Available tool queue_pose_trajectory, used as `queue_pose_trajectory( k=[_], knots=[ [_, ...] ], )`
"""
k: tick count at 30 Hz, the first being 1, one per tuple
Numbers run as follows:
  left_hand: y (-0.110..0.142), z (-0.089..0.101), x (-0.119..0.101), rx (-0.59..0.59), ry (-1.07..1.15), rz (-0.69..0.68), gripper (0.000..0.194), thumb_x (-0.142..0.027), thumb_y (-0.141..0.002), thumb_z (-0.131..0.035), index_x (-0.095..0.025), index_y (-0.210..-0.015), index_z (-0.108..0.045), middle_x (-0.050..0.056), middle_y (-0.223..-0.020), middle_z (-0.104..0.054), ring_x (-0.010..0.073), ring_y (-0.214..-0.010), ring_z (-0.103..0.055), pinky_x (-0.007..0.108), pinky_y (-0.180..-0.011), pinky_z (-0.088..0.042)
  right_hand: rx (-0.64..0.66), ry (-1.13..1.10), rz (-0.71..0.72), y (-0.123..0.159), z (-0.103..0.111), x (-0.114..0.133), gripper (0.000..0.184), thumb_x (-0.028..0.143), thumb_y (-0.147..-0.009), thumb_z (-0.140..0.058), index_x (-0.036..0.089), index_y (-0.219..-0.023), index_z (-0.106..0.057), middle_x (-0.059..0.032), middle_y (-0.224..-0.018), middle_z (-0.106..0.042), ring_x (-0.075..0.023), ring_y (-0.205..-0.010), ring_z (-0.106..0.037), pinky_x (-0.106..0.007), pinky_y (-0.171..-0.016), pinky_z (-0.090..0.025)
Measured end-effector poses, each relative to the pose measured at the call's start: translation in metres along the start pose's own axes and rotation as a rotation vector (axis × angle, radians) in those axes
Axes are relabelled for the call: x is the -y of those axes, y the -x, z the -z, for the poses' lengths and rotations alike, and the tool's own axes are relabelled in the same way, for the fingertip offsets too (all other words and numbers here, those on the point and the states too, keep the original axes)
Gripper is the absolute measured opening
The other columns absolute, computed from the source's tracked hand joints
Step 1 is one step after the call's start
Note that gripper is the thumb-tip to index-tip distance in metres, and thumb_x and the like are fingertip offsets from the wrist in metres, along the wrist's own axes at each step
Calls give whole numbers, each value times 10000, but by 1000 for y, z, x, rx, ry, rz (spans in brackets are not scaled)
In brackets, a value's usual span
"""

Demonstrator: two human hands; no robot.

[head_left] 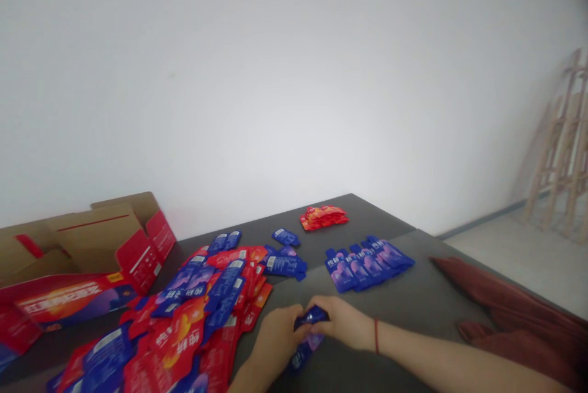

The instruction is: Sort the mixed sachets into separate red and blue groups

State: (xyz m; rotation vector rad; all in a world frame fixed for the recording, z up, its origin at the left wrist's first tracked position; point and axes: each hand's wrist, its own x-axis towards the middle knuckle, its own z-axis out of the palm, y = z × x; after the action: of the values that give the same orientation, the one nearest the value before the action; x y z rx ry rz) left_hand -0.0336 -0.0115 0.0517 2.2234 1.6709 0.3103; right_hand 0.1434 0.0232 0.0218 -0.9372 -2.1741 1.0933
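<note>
Both hands meet low in the middle of the dark table (413, 301). My left hand (274, 338) and my right hand (340, 321) are closed together on a small bunch of blue sachets (309, 319), which stick out between and below the fingers. A red string circles my right wrist. Just left of the hands lies a big loose heap of red and blue sachets (193, 319). Beyond the hands, a neat fanned row of blue sachets (367, 263) lies flat. Farther back sits a small stack of red sachets (324, 217).
An opened red and brown cardboard box (87, 258) lies at the table's left. A dark red cloth (505, 313) is draped over the right edge. Wooden easels (567, 148) lean on the white wall at far right, above a pale floor.
</note>
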Motion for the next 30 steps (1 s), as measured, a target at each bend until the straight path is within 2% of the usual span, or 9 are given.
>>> queue_pose_trajectory(
  k=[2,4,7,10,17,20,23,27,30],
  knots=[
    [-1,4,13,79,154,4,162,-291,-735,-610,-177,-848,-634,9,-835,-679,189,-789,-611,235,-655,-415,1,-88,-126,-6,-2,-10,135,163,-678,-667,179,-809,-634,28,-731,-664,-149,-682,-603,-236,-639,-467],
    [-2,7,22,233,336,3,208,-291,-665,-639,-158,-825,-628,-1,-785,-664,178,-712,-600,236,-606,-420,-22,-152,-205,-11,-1,-19,76,175,-706,-637,174,-780,-622,41,-669,-636,-127,-611,-574,-216,-579,-441],
    [-3,7,29,399,566,94,211,-312,-647,-594,-149,-780,-603,-8,-646,-618,170,-567,-576,257,-535,-435,-42,-163,-221,-15,1,-22,79,233,-769,-587,167,-781,-630,32,-644,-622,-120,-569,-549,-209,-530,-417],
    [-5,2,32,356,638,156,225,-333,-653,-559,-152,-783,-583,-8,-609,-596,173,-529,-566,267,-502,-440,-79,-126,-193,-17,2,-20,102,251,-770,-598,165,-781,-652,19,-677,-634,-126,-611,-552,-209,-549,-412],
    [-9,10,39,164,347,70,170,-253,-685,-519,-137,-679,-643,-14,-590,-580,155,-574,-550,232,-534,-395,-156,-46,-29,-10,11,-12,204,260,-844,-526,172,-842,-710,-23,-791,-715,-176,-736,-641,-256,-672,-487],
    [-9,8,35,44,234,-16,258,-191,-746,-441,-163,-787,-694,23,-749,-670,188,-739,-612,267,-684,-458,-180,93,156,0,16,-5,250,278,-885,-498,192,-989,-709,-56,-1001,-721,-197,-935,-648,-304,-873,-477],
    [-1,-3,31,-66,96,-155,460,-84,-764,-347,-203,-1074,-667,37,-1089,-677,179,-1037,-586,305,-940,-420,-37,295,287,10,15,0,395,276,-847,-571,191,-1232,-597,-87,-1238,-626,-220,-1139,-563,-353,-1018,-402],
    [23,-17,29,18,-99,-212,664,-39,-709,-372,-147,-1360,-444,76,-1415,-447,175,-1297,-394,356,-1101,-286,154,473,284,20,6,-2,628,273,-818,-599,153,-1404,-405,-132,-1420,-448,-247,-1298,-415,-400,-1105,-304],
    [41,-17,27,86,-157,-192,723,-159,-756,-465,-133,-1452,-269,90,-1518,-243,211,-1386,-232,393,-1134,-229,252,509,284,23,6,-4,700,347,-850,-563,139,-1459,-286,-137,-1487,-335,-245,-1370,-294,-415,-1141,-225]
  ],
)
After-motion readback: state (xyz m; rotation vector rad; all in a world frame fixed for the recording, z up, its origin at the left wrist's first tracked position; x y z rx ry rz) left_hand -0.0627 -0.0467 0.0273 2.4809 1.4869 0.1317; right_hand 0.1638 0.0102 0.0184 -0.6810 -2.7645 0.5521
